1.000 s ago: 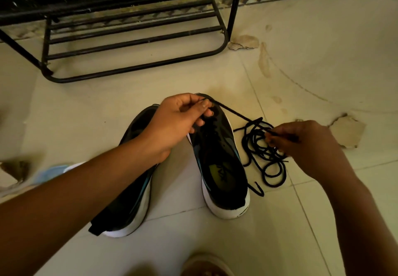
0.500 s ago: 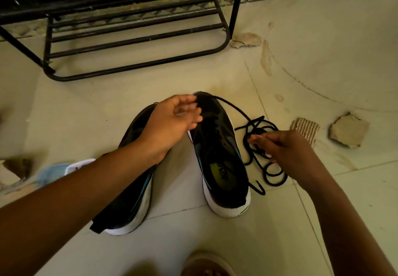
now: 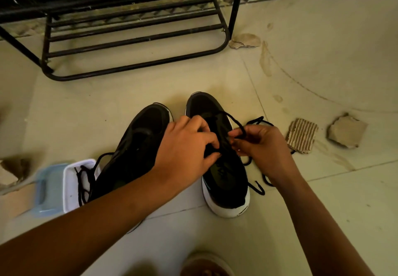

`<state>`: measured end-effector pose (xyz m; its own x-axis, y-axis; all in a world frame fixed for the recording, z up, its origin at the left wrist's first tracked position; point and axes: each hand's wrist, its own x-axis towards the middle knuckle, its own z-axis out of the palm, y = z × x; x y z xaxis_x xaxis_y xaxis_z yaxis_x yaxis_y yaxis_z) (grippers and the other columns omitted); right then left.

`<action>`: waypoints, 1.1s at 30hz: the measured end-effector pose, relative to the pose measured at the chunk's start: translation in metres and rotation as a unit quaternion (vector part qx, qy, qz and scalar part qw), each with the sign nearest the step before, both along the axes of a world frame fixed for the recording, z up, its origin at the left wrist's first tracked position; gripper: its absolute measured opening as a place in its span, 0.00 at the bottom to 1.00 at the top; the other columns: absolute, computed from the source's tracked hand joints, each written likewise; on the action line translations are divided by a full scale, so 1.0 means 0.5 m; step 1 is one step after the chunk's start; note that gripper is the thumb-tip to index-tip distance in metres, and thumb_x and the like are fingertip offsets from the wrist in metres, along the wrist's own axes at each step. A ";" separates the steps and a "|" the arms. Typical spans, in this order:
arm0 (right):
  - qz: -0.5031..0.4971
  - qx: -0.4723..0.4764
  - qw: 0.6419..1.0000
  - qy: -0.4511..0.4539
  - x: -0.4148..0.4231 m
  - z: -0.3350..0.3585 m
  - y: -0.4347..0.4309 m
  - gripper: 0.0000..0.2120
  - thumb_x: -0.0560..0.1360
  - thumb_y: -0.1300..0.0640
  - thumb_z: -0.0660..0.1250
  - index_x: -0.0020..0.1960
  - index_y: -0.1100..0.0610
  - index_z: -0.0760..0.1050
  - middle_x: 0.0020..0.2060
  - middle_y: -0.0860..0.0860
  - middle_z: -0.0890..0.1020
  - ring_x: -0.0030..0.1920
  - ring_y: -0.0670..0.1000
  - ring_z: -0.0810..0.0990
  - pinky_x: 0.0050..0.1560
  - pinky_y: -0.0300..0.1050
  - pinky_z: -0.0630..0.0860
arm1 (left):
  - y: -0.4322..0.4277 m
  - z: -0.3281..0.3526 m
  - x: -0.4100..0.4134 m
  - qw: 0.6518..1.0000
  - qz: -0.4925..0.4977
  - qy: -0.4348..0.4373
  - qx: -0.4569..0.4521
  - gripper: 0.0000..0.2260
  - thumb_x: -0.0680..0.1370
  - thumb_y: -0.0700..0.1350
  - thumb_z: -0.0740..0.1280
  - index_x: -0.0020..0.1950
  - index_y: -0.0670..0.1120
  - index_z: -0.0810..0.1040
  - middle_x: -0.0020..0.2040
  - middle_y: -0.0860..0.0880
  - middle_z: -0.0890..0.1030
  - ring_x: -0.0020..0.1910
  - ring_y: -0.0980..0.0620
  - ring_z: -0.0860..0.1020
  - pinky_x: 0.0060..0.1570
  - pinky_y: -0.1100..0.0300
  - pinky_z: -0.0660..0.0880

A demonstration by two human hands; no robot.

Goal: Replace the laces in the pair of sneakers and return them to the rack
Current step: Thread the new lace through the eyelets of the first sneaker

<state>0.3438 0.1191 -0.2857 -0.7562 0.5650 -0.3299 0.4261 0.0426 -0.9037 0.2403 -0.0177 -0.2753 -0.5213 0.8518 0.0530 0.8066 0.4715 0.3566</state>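
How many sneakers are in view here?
2. The left sneaker lies on the floor under the left forearm; the right sneaker stands beside it, under the left hand and right hand. A blurred shape at the bottom edge cannot be identified.

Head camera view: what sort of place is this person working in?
Probably a home entryway or hallway. A black metal shoe rack stands on the tiled floor, a pair of sneakers sits before it, and torn cardboard scraps lie nearby.
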 end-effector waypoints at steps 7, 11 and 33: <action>0.055 0.170 0.984 -0.018 -0.004 -0.001 0.001 0.08 0.71 0.65 0.71 0.41 0.52 0.79 0.35 0.42 0.82 0.37 0.40 0.80 0.41 0.30 0.75 | 0.019 -0.007 0.011 0.999 0.021 0.040 -0.028 0.05 0.65 0.54 0.75 0.37 0.55 0.83 0.50 0.51 0.78 0.51 0.44 0.75 0.48 0.50 0.67; 0.094 0.211 0.973 0.000 -0.005 0.006 0.005 0.07 0.69 0.65 0.72 0.41 0.55 0.78 0.35 0.46 0.82 0.36 0.43 0.80 0.40 0.36 0.77 | 0.009 -0.027 0.019 0.997 0.077 0.009 -0.019 0.07 0.70 0.56 0.71 0.45 0.56 0.84 0.57 0.52 0.76 0.56 0.46 0.70 0.53 0.54 0.58; 0.129 0.253 0.959 0.018 0.001 0.008 0.001 0.09 0.74 0.64 0.68 0.52 0.56 0.73 0.39 0.46 0.79 0.40 0.45 0.80 0.44 0.43 0.79 | 0.013 -0.041 0.032 0.974 0.170 -0.150 0.008 0.08 0.72 0.55 0.69 0.51 0.58 0.82 0.59 0.58 0.70 0.61 0.56 0.63 0.49 0.66 0.48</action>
<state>0.3441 0.1193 -0.2818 -0.8982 0.4382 -0.0334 0.3109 0.5797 -0.7532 0.2560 -0.0109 -0.2957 -0.7664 0.6282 -0.1343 0.4633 0.6853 0.5619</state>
